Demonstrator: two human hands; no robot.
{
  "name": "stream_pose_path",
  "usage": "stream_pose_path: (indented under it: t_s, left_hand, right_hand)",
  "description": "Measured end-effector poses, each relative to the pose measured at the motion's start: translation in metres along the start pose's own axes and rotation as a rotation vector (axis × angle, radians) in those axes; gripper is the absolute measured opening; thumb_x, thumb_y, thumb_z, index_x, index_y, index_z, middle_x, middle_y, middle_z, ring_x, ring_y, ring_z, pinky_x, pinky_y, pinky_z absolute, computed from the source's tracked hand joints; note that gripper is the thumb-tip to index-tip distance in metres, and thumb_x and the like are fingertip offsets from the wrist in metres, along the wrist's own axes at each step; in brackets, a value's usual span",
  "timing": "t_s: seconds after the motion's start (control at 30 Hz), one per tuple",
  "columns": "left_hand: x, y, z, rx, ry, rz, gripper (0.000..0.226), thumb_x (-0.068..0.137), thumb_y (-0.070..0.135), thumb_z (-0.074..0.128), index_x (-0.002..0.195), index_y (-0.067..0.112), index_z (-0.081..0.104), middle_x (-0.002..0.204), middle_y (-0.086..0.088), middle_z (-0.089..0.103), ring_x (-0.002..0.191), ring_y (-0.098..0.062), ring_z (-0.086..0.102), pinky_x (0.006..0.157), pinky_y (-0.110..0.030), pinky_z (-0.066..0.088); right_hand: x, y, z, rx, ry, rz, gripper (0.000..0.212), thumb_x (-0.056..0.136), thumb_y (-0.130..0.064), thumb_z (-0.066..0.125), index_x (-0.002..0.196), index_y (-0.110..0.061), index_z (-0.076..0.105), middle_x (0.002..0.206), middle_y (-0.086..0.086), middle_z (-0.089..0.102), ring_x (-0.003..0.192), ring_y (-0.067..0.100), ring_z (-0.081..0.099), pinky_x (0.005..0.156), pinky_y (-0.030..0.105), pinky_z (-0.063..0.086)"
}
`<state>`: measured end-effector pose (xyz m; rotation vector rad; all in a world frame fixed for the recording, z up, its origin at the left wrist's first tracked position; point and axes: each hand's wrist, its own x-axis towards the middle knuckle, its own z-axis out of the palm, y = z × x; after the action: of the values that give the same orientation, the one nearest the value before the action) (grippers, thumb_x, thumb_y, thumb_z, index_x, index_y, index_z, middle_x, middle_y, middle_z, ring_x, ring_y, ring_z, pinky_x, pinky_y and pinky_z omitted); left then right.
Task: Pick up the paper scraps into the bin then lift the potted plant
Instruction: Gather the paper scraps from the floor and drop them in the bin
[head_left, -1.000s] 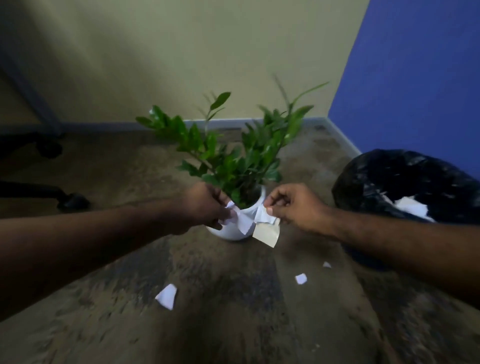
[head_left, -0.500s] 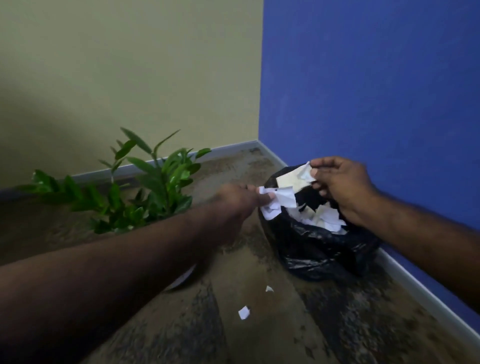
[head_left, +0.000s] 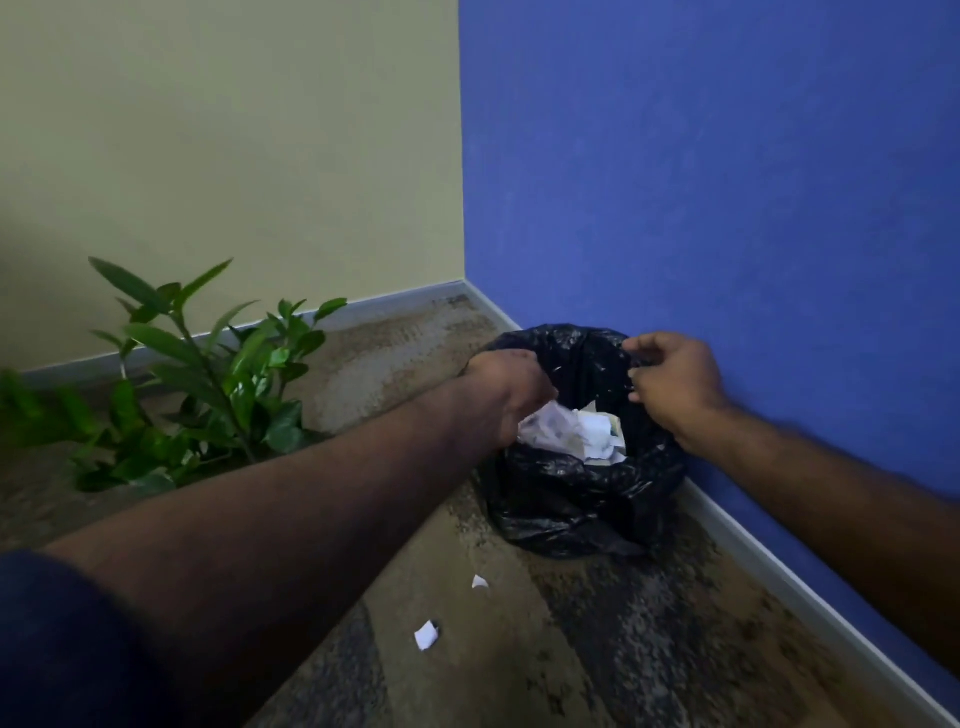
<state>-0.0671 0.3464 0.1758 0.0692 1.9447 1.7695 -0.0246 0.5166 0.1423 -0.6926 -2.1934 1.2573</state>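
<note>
Head view: bin (head_left: 576, 499) mouth faces up; left hand (head_left: 511, 392) and right hand (head_left: 670, 387) grips unclear.

Both hands over bin (head_left: 571, 499): left hand (head_left: 511, 395) and right hand (head_left: 670, 384) at the rim, scraps inside (head_left: 566, 434); two scraps (head_left: 426, 635) on floor; plant (head_left: 208, 384) left.

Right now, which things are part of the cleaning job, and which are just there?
Part of the job: bin, paper in the bin, two scraps on the floor, plant, left hand, right hand.

Just there: blue wall, beige wall, skirting board.
</note>
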Motion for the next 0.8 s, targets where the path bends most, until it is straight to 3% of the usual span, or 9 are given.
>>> stream_pose_path:
  t_s: [0.07, 0.13, 0.23, 0.3, 0.37, 0.5, 0.63, 0.8]
  left_hand:
    - [0.001, -0.004, -0.004, -0.022, 0.008, 0.033, 0.041, 0.091, -0.011, 0.047, 0.128, 0.004, 0.056, 0.131, -0.024, 0.058, 0.12, -0.035, 0.059, 0.093, -0.035, 0.051]
    - [-0.003, -0.007, -0.009, -0.01, 0.062, 0.064, 0.037, 0.088, -0.015, 0.05, 0.112, 0.008, 0.065, 0.12, -0.02, 0.065, 0.107, -0.031, 0.066, 0.091, -0.032, 0.055]
    - [-0.008, -0.008, -0.029, 0.129, 0.075, 0.17, 0.031, 0.082, -0.017, 0.059, 0.095, 0.009, 0.069, 0.105, -0.012, 0.069, 0.097, -0.023, 0.067, 0.085, -0.032, 0.058]
    - [-0.016, -0.009, -0.049, 0.204, 0.049, 0.252, 0.028, 0.081, -0.017, 0.061, 0.093, 0.008, 0.069, 0.097, -0.01, 0.069, 0.086, -0.016, 0.066, 0.07, -0.022, 0.058]
    - [-0.024, -0.013, -0.072, 0.306, 0.041, 0.325, 0.026, 0.081, -0.017, 0.062, 0.09, 0.006, 0.07, 0.088, -0.007, 0.069, 0.076, -0.012, 0.063, 0.068, -0.02, 0.057]
    - [-0.042, -0.033, -0.13, 0.474, 0.04, 0.368, 0.029, 0.079, -0.01, 0.07, 0.077, 0.02, 0.07, 0.075, 0.005, 0.07, 0.069, -0.004, 0.064, 0.072, -0.02, 0.055]
    - [-0.07, -0.08, -0.185, 0.537, 0.091, 0.301, 0.025, 0.077, -0.005, 0.074, 0.077, 0.02, 0.074, 0.077, 0.002, 0.074, 0.074, -0.009, 0.068, 0.076, -0.025, 0.057]
    - [-0.094, -0.151, -0.231, 0.671, 0.124, 0.225, 0.012, 0.077, 0.0, 0.074, 0.077, 0.012, 0.075, 0.068, 0.004, 0.07, 0.056, 0.008, 0.057, 0.062, -0.012, 0.049]
  right_hand:
    - [0.0, 0.0, 0.002, -0.016, -0.009, -0.002, 0.03, 0.08, 0.009, 0.051, 0.082, -0.016, 0.066, 0.089, 0.008, 0.07, 0.077, 0.023, 0.068, 0.069, 0.041, 0.06]
    - [-0.002, -0.002, 0.004, -0.017, -0.023, -0.004, 0.021, 0.083, 0.002, 0.057, 0.076, -0.017, 0.066, 0.076, 0.007, 0.07, 0.056, 0.019, 0.064, 0.051, 0.03, 0.054]
    - [-0.009, -0.005, 0.01, -0.101, -0.08, -0.086, 0.008, 0.081, -0.015, 0.069, 0.074, -0.018, 0.067, 0.064, -0.003, 0.068, 0.054, 0.016, 0.066, 0.053, 0.027, 0.052]
    - [-0.018, -0.01, 0.017, -0.182, -0.11, -0.184, 0.011, 0.082, -0.012, 0.067, 0.076, -0.021, 0.068, 0.065, -0.009, 0.067, 0.059, 0.01, 0.063, 0.055, 0.015, 0.047]
    - [-0.029, -0.017, 0.026, -0.205, -0.154, -0.281, 0.016, 0.084, -0.003, 0.064, 0.084, -0.017, 0.071, 0.071, -0.004, 0.068, 0.062, 0.009, 0.062, 0.053, 0.007, 0.042]
    - [-0.061, -0.028, 0.045, -0.167, -0.274, -0.435, 0.006, 0.083, -0.008, 0.069, 0.085, -0.013, 0.071, 0.071, -0.003, 0.068, 0.063, 0.005, 0.061, 0.055, 0.012, 0.047]
    - [-0.099, -0.033, 0.071, -0.146, -0.458, -0.646, 0.005, 0.083, -0.01, 0.069, 0.086, -0.013, 0.071, 0.077, -0.003, 0.068, 0.068, 0.008, 0.061, 0.062, 0.024, 0.05]
    - [-0.143, -0.024, 0.104, -0.244, -0.704, -0.843, 0.006, 0.083, -0.008, 0.067, 0.087, -0.013, 0.069, 0.081, -0.003, 0.066, 0.073, 0.009, 0.058, 0.067, 0.023, 0.045]
